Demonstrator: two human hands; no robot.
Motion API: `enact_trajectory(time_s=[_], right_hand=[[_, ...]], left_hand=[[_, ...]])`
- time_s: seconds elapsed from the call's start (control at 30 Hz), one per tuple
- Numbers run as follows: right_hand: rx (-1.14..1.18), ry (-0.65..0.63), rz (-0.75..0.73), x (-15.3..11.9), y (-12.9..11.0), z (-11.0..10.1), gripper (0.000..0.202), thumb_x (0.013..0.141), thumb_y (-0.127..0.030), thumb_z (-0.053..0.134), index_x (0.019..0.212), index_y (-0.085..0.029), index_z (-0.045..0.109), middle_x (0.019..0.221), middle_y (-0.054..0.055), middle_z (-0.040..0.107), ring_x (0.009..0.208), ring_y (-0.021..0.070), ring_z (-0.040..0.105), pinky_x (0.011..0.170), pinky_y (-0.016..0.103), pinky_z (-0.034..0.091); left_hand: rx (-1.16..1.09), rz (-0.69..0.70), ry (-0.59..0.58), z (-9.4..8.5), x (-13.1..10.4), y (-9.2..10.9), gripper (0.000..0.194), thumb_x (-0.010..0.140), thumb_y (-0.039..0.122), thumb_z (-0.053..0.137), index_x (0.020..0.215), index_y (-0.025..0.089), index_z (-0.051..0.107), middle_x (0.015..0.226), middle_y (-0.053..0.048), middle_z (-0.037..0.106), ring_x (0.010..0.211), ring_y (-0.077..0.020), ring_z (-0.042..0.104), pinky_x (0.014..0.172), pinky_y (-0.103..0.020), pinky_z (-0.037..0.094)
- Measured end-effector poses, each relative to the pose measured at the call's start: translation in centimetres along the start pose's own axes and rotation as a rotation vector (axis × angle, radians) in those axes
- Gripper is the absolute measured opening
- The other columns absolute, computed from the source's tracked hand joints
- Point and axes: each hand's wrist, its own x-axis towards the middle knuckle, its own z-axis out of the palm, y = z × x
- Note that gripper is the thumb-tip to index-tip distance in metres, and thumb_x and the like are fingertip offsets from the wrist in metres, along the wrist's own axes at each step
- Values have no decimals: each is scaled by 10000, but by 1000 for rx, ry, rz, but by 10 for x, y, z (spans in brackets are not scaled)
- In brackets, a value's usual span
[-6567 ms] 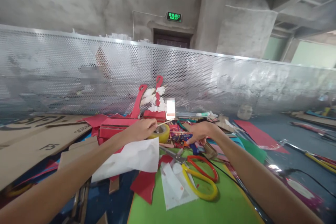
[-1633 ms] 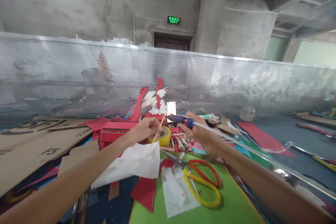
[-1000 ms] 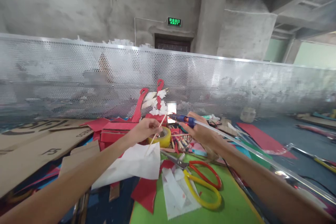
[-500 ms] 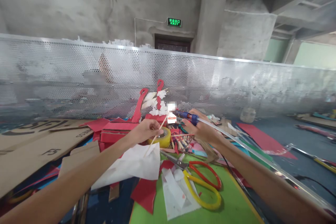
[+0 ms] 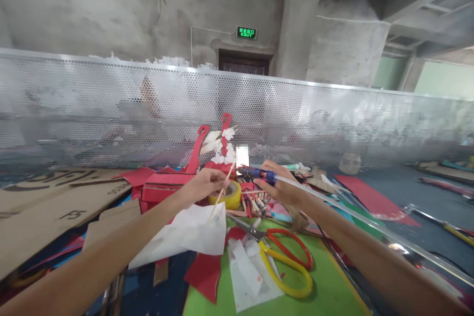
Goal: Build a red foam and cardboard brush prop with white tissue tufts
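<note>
My left hand [image 5: 208, 185] pinches a thin wooden stick [image 5: 230, 173], which slants up to the right. In my right hand [image 5: 285, 188] is a blue glue gun [image 5: 262, 174], its nozzle pointing left, close to the stick's upper end. A long clear glue stick [image 5: 318, 191] trails from its rear. Whether nozzle and stick touch, I cannot tell. Under the left fingers lies a yellow tape roll [image 5: 231, 201]. White paper [image 5: 188, 234] is below that hand. Behind stands a red cardboard piece [image 5: 168, 181] with curled red uprights and white tufts [image 5: 223, 152].
Open scissors [image 5: 285, 256] with red and yellow handles lie on a green board [image 5: 318, 281], near white paper scraps [image 5: 247, 269]. Brown cardboard [image 5: 48, 207] spreads at left. Red sheet [image 5: 370, 195] lies at right. A perforated metal panel [image 5: 281, 113] rises behind.
My right hand has brought the glue gun a little left and down, nearer the stick. My left hand stays nearly still, with the stick slightly shifted.
</note>
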Motion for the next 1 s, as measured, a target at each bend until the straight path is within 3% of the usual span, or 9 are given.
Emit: enact_trajectory(time_s=[0.17,0.47,1.0], right_hand=[[-6,0,23,-1,2,2,180,960,-340,542,828,-219,518,882,26,556,771,161,539,710,293,408],[24,152,115,1,-2,-1,210,946,-347,559,799,-226,471,821,18,555,705,147,523,652,279,399],[-92,66,-2,-1,-4,6,277,958,-411,557,773,-220,478,820,21,534,699,151,514,629,285,394]], left_hand=[[-39,16,-23,3,-1,2,414,725,540,781,767,157,629,716,-11,632,653,-119,577,633,-248,495],[35,29,5,3,-1,0,448,692,571,784,781,163,622,706,-14,645,610,-119,569,569,-240,457],[112,40,30,1,3,-4,416,727,534,765,756,172,563,662,30,554,608,-105,536,575,-220,470]])
